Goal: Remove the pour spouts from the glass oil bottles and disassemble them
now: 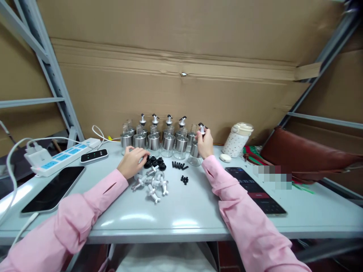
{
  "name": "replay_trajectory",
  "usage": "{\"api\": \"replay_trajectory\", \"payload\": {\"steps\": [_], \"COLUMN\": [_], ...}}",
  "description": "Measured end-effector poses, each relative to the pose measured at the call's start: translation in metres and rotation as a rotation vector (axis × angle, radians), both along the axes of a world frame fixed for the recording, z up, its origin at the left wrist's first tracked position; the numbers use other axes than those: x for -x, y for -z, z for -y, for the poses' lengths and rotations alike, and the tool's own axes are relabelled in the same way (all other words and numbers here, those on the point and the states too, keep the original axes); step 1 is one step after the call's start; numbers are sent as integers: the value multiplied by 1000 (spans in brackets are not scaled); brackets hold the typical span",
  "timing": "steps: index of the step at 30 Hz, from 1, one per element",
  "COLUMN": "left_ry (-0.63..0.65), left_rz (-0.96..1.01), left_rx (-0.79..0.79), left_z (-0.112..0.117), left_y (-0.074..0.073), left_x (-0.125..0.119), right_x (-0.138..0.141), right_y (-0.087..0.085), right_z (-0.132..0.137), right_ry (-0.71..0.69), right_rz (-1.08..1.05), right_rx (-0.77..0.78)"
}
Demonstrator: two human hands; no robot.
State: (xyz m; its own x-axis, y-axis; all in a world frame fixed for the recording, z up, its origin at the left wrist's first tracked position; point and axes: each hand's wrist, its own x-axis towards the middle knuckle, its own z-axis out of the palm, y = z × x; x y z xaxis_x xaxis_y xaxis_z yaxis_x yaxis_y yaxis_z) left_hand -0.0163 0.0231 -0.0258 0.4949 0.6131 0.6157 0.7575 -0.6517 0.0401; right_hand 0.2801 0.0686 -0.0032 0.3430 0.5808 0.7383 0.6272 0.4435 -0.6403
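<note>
My right hand [205, 144] is closed round the pour spout [202, 129] at the neck of a glass bottle with a steel sleeve [194, 151], the right-hand one in the front row. My left hand [132, 161] hovers or rests beside the black rubber stoppers [154, 162], its fingers loosely stretched and apart, holding nothing I can see. Silvery-white spout pieces [154, 185] lie in a heap just in front of the stoppers. To their right are a row of black spout caps [179, 165] and a cluster of small black plugs [185, 180].
Several more bottles [168, 143] stand in two rows; some at the back carry spouts. Left are a power strip [68, 155], a small black-topped device [94, 155] and a phone [53, 189]. Right are another phone [258, 190], a white case [225, 157], a flask [237, 139] and a brown bag [309, 155].
</note>
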Motion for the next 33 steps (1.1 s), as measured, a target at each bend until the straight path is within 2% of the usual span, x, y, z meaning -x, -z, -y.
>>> {"api": "replay_trajectory", "payload": {"steps": [10,17,22,28,33], "left_ry": [-2,22,20,25,22], "left_rz": [-8,8,8,12,5], "left_rx": [19,36,45,43,39], "left_z": [0,1,2,1,2], "left_y": [-1,-2,-4,-3,-2], "left_x": [1,0,-1,0,0], "right_x": [10,9,10,4,-8], "right_y": [3,-2,-4,11,23], "right_z": [5,8,11,7,0], "right_ry": [85,60,-7,-77,62], "right_rz": [18,-23,-97,6,80], "right_rx": [-125,-102,-117,-192,-170]}}
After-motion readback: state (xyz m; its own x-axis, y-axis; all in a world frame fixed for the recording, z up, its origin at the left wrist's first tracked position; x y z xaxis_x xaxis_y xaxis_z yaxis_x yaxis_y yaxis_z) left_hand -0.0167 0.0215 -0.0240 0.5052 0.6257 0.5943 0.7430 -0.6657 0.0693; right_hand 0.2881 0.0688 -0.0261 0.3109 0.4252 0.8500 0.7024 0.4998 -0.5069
